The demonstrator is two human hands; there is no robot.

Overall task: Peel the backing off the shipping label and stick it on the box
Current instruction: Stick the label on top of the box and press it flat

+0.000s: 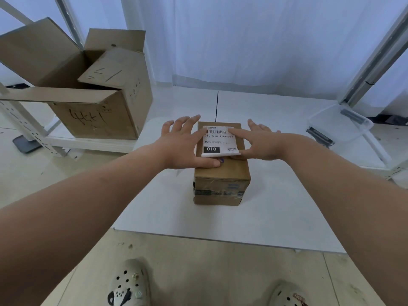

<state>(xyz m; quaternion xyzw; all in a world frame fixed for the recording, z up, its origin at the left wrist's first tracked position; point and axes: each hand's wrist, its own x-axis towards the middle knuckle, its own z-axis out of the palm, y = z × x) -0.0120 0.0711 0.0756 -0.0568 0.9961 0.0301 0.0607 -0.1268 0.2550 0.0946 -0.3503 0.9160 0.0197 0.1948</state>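
A small brown cardboard box (221, 181), taped shut, stands on a white board (220, 221) on the floor. A white shipping label (217, 141) with a barcode and a black "010" block lies on the box's top; its near edge curls up slightly. My left hand (184, 143) lies flat on the box's left side, fingers spread, thumb under the label's near edge. My right hand (262, 142) rests on the right side, its forefinger pressing the label's far right corner by the barcode.
A large open cardboard box (95, 111) with handwriting stands at the left on a white rack frame (33, 133). A clear plastic tub (341, 123) lies at the right. White curtains hang behind. My two feet in clogs are at the bottom edge.
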